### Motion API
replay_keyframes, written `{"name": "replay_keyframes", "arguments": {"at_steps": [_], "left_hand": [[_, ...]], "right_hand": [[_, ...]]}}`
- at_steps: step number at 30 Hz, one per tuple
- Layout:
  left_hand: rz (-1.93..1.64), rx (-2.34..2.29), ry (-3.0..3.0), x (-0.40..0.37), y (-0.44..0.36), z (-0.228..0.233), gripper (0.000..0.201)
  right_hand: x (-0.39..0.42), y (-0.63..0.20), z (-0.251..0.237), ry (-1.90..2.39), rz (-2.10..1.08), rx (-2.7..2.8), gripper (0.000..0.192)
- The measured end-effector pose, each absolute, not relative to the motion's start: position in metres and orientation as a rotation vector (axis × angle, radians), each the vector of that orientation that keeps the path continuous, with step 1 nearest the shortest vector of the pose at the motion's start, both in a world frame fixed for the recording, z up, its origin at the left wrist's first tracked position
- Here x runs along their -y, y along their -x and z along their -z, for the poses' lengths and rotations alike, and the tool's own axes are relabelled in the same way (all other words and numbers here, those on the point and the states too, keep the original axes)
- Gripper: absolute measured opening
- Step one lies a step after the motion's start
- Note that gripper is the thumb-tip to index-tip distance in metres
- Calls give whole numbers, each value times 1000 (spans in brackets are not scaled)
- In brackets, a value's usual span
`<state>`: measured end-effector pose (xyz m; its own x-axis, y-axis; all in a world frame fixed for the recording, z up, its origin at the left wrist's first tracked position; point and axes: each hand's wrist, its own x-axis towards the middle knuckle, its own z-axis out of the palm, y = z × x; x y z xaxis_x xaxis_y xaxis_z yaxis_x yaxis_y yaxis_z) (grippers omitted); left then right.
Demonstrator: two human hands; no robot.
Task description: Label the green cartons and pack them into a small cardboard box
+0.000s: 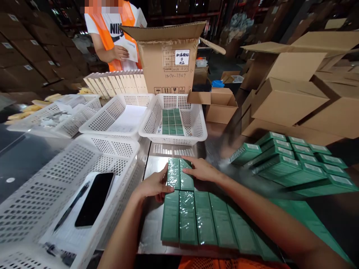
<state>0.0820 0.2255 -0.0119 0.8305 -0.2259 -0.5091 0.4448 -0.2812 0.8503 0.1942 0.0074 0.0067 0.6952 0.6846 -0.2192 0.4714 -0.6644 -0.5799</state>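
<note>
Station observed from the bench [153, 229]. Pair of green boxes [176, 175], film-wrapped and glossy, lies directly between the two hands, long sides together.

Left hand [155, 185]: pinches the pair from its left side, forefinger along the edge, thumb at the near left corner. Right hand [202, 170]: bent against the right-hand box, forefinger at the far end, thumb on the upper face. Whether the pair is lifted or resting: cannot tell.

Nearer the body than both hands, a row of green boxes [205, 220] lies side by side, running rightward beneath the right forearm. The far ends of its leftmost boxes meet the pair's near ends; touching or slightly overlapping, cannot tell.

Right of the right hand, well apart: stack of green boxes [304, 164], pale labels on the ends.

Left of the left hand: white perforated basket [58, 179] with smartphone [95, 200] and pen [71, 206] on paper.

Straight beyond the hands: second basket [172, 139], holding a green gridded sheet [172, 121]; behind it, a tall open carton [165, 69] with a handwritten label.

Beyond the left hand, across the bench: co-worker in orange vest [103, 24], a white packet [131, 51] in hand.
</note>
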Motion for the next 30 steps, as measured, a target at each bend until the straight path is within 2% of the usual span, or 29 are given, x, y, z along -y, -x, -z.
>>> {"name": "replay_keyframes", "arguments": {"at_steps": [4, 9, 12, 14, 16, 19, 21, 24, 26, 30], "left_hand": [[678, -159, -1740, -227, -82, 13, 114], [736, -174, -1833, -230, -84, 22, 120], [767, -185, -1894, -232, -84, 25, 115], [764, -188, -1913, -231, -84, 24, 111], [758, -195, -1906, -231, -83, 22, 108], [752, -199, -1864, -229, -83, 18, 105], [739, -192, -1849, -229, -84, 17, 103], [724, -184, -1842, -229, -85, 18, 104], [729, -182, -1835, -230, -85, 20, 105], [719, -190, -1840, -231, -84, 21, 106]], "right_hand": [[24, -188, -25, 2533, -418, 862, 56], [103, -187, -63, 2880, 285, 781, 56], [137, -200, -74, 3061, 499, 576, 64], [147, -211, -76, 3132, 394, 525, 62], [148, -218, -75, 3129, 241, 545, 52], [139, -215, -70, 2911, 218, 472, 35], [129, -207, -62, 2656, 180, 307, 40], [111, -193, -43, 2312, -91, 147, 61], [101, -185, -29, 2242, -282, 164, 69], [89, -176, -16, 2369, -515, 209, 47]]}}
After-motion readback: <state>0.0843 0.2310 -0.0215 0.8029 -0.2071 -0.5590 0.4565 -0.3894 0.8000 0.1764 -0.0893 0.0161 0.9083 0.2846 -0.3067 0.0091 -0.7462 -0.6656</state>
